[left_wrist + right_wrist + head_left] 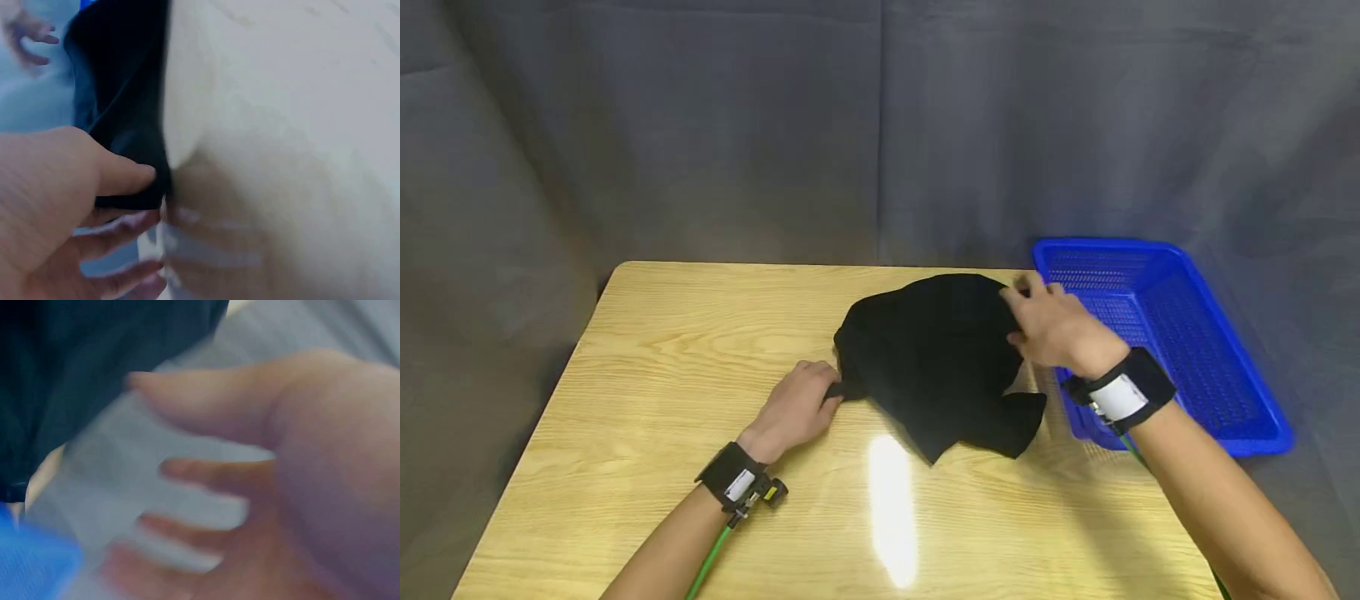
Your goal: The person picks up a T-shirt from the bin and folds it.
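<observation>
A black garment (932,358) lies crumpled and partly spread on the wooden table, its lower right corner jutting out like a sleeve. At its left edge my left hand (797,408) pinches a small fold of the cloth. The left wrist view shows the thumb (128,177) on top of that fold, with the other fingers beneath. My right hand (1060,325) is over the garment's upper right edge, beside the basket. In the right wrist view its thumb and fingers are spread apart with nothing between them, and the dark cloth (81,369) lies beyond the thumb tip.
A blue plastic basket (1195,333) with mesh walls stands at the right side of the table, partly behind my right wrist. The wooden tabletop (685,358) extends left and toward me. A grey curtain (737,133) hangs behind the table's far edge.
</observation>
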Action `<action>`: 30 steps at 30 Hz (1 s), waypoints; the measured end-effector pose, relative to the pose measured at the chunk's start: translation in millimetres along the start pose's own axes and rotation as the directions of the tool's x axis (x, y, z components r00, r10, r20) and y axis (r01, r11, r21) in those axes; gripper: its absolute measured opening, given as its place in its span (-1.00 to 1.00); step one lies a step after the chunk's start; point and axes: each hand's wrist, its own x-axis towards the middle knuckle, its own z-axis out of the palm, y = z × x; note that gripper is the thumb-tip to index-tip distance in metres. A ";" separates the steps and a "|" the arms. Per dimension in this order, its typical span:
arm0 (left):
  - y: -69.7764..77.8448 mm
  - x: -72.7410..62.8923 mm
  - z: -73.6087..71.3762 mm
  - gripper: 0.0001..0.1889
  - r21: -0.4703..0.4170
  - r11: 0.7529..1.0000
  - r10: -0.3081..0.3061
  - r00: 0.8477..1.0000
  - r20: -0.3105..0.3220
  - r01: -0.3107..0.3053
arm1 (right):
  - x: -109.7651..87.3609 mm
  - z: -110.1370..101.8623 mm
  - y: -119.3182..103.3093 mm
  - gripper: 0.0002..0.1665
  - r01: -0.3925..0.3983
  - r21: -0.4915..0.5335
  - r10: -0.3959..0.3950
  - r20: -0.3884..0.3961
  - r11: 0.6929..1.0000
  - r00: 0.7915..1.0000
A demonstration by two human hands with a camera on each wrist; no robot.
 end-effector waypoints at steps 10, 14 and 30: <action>-11.1 -29.1 -28.9 -0.77 -0.232 0.967 -0.069 0.983 0.170 0.108 | -20.2 130.0 -55.9 0.06 0.197 -0.121 -0.189 0.070 0.973 0.979; -23.8 -54.8 -46.3 -0.76 -0.255 0.958 -0.046 0.947 0.317 0.132 | -35.2 143.7 -65.1 -0.45 0.260 -0.246 -0.285 -0.071 0.934 0.956; -96.6 -96.2 -157.0 -0.70 -0.398 0.867 -0.015 0.812 0.583 0.302 | -51.3 19.0 -26.5 -0.74 0.246 0.337 -0.366 0.359 0.909 0.858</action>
